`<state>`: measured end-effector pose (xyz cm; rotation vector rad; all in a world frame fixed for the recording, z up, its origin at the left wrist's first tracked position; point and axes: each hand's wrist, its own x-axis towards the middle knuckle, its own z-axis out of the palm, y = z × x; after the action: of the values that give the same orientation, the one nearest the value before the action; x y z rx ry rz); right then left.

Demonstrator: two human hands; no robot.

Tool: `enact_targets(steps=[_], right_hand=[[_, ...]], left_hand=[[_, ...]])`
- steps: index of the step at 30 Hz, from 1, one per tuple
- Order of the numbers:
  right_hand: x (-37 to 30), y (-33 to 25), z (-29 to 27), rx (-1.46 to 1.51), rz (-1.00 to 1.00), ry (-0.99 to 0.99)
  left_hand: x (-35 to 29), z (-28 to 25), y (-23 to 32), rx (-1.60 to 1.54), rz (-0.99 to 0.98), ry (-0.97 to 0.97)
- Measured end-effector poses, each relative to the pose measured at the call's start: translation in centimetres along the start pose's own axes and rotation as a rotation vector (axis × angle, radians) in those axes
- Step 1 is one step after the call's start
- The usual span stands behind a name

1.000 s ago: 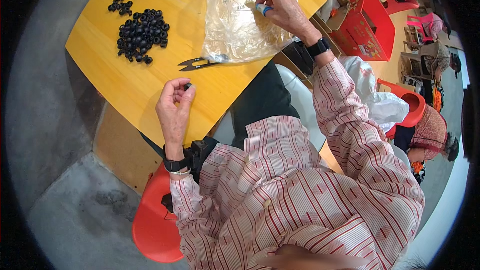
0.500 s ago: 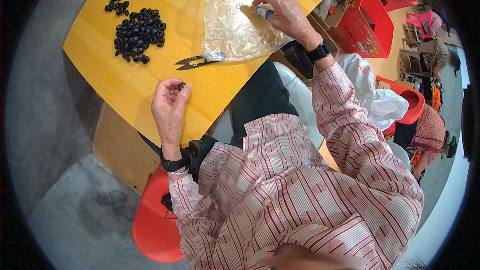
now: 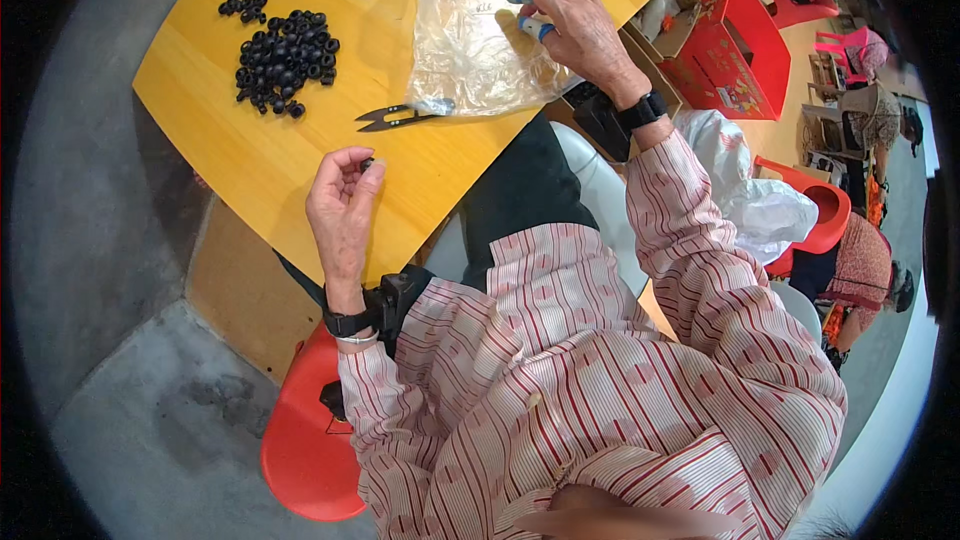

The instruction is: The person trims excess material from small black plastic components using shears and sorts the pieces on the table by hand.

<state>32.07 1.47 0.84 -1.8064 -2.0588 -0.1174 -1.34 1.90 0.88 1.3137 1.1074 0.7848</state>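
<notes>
My left hand (image 3: 338, 210), near the table's front edge, is closed in a pinch on a small round black bead (image 3: 367, 165), partly covered by the thumb. My right hand (image 3: 592, 38) reaches over a clear plastic bag (image 3: 470, 65) lying on the table. Blue and white wraps cover several of its fingertips. Those fingers are apart, and no held thing shows between them. Left of the bag lies a heap of black beads (image 3: 287, 58), with a smaller cluster (image 3: 243, 0) beyond it. Dark thread snips (image 3: 392, 120) rest between the heap and the bag, their handle end at its lower edge.
The yellow table (image 3: 370, 30) has a corner toward my left. Cardboard boxes and a red box (image 3: 735, 55) stand to the right, near a white sack (image 3: 740, 180) and a red stool (image 3: 828, 215). Other people are farther right. A red seat (image 3: 305, 440) is at lower left.
The right hand has shifted slightly over the bag. My left hand keeps its pinch on the bead, which now shows less behind the thumb. The whole view has shifted a little.
</notes>
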Motion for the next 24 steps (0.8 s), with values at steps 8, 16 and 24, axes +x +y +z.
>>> enact_targets(steps=[8, 16, 24], right_hand=[[0.0, -0.4, 0.5, 0.081, 0.029, -0.011], [0.2, -0.5, 0.3, 0.118, 0.047, 0.002], [1.5, -1.3, 2.4, -0.099, -0.086, 0.057]], left_hand=[[-1.2, -0.2, 0.2, -0.026, -0.017, -0.002], [-2.4, -0.7, -0.2, -0.027, 0.017, -0.01], [-2.9, -0.7, -0.5, -0.12, 0.017, 0.003]])
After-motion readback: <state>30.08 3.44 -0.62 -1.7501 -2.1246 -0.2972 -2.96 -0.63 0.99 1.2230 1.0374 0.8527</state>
